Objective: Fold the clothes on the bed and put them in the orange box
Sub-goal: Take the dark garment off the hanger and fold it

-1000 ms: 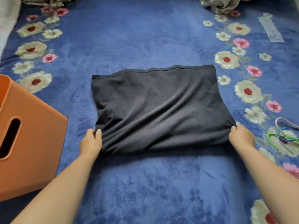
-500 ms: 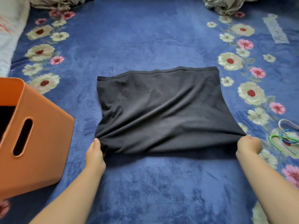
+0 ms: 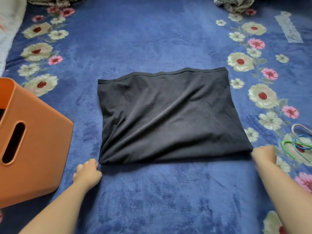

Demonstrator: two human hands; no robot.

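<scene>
Since the earlier frame, my left hand (image 3: 87,173) has come off the near-left corner of the black garment (image 3: 168,119) and now sits just beside it at about 7 o'clock from the cloth's middle, fingers loosely curled and holding nothing that I can see. Whether a fingertip touches the hem I cannot tell. My right hand (image 3: 264,155) has stayed on the near-right corner, at about 4 o'clock from the cloth's middle, fingers curled in over the edge of the fabric, gripping it.

Garment: folded into a rough rectangle, lying flat on the blue floral blanket (image 3: 152,39), hemmed edge at 12 o'clock, diagonal creases running from the near-left corner toward the far right.

Orange box (image 3: 38,149): at 9 o'clock from the garment, apart from it, open top partly in view, slot handle facing me. My left hand lies between the box and the cloth.

Other items noted: coloured hangers (image 3: 302,144) at 3 o'clock, just beyond my right hand; crumpled patterned cloth (image 3: 233,4) at 1 o'clock along the far edge; more crumpled fabric (image 3: 55,0) at 11 o'clock.
</scene>
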